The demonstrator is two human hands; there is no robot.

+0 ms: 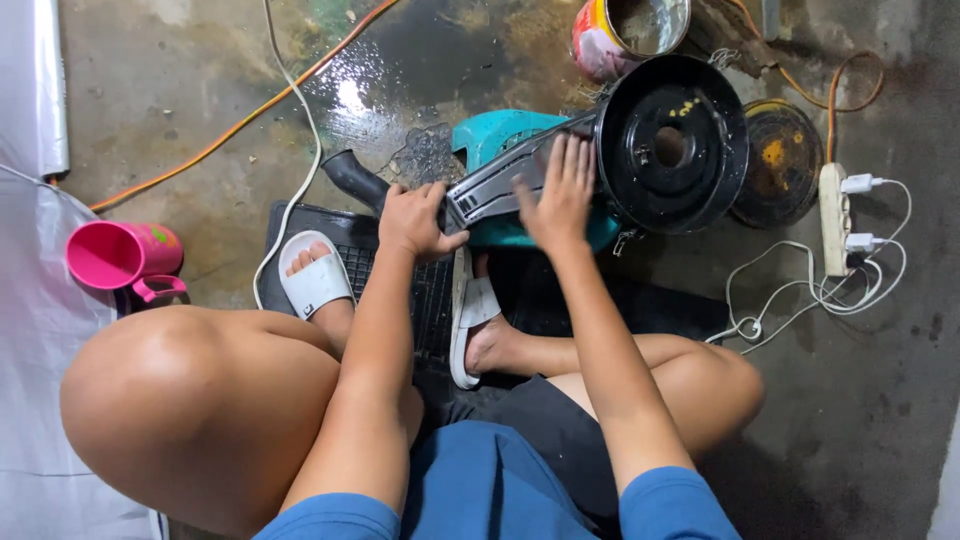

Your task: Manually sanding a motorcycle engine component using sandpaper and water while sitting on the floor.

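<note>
A black round metal housing (672,145) with a long grey-black intake snout (490,190) rests on a teal plastic basin (500,135) in front of me. My left hand (415,218) grips the snout near its black tube end (352,177). My right hand (560,190) lies flat, fingers spread, on the snout next to the round housing. I sit low with knees apart, feet in white slides (315,275) on a black rubber mat (400,280).
A pink mug (120,257) stands at the left by a white plastic sheet (30,330). A paint can (625,30) and a round rusty lid (785,160) sit at the back. A power strip (833,215) with white chargers lies right. An orange cable (250,115) crosses the wet concrete floor.
</note>
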